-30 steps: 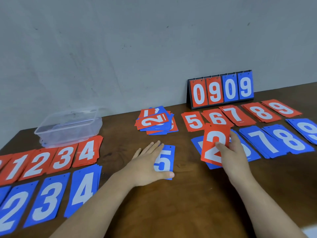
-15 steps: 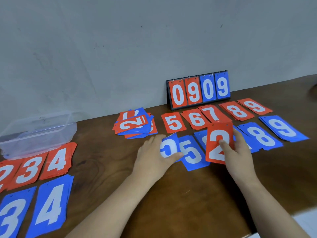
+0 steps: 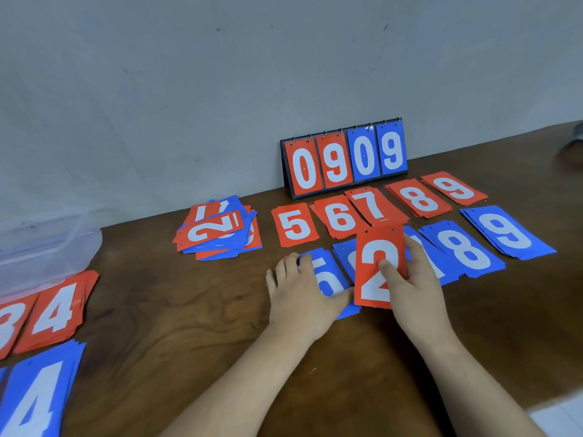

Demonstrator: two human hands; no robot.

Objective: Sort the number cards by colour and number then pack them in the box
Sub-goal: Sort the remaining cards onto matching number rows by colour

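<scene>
Head view. Item: red number card "2" (image 3: 367,247), upright, pinched in my right grip (image 3: 413,288), thumb on its face, over the blue card row on the brown wooden counter (image 3: 189,310). My left grip (image 3: 299,294), released and flat-fingered, presses the blue number card "5" (image 3: 326,279). Mixed red-and-blue card pile (image 3: 217,234) lies beyond it; clear plastic box (image 3: 41,247) stands far left.
</scene>
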